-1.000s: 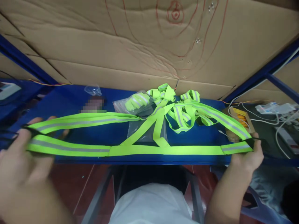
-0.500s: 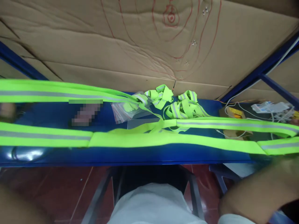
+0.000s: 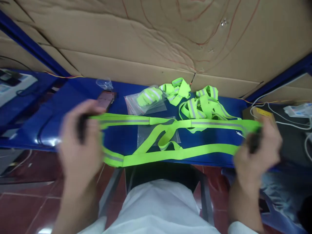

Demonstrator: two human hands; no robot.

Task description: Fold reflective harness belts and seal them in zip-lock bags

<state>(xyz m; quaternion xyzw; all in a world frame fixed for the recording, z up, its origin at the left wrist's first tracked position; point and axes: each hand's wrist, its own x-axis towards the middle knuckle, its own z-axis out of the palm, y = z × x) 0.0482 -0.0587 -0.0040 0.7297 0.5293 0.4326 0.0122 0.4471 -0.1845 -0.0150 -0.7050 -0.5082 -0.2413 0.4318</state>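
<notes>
Left hand (image 3: 81, 143): ours, fingers curled around a black piece (image 3: 83, 128) at one end of the harness (image 3: 170, 157); blur hides each finger's exact place.
Right hand (image 3: 258, 152): ours, fingers closed around the other end, also blurred.
Harness position: stretched between our hands over the blue bench (image 3: 80, 89), its lime bands partly striped grey, with crossing straps mid-span.
Behind it: we see one lime bundle (image 3: 149, 96) on clear bags (image 3: 134, 107), a looped bundle (image 3: 176, 91) beside it, and a loose heap (image 3: 204, 107) to the right.
Left rear: clear cup (image 3: 104, 84) near a flat item (image 3: 106, 99).
Writing: red curves on the cardboard panel (image 3: 109, 39); we cannot read the yellow label (image 3: 264, 112) on the right.
</notes>
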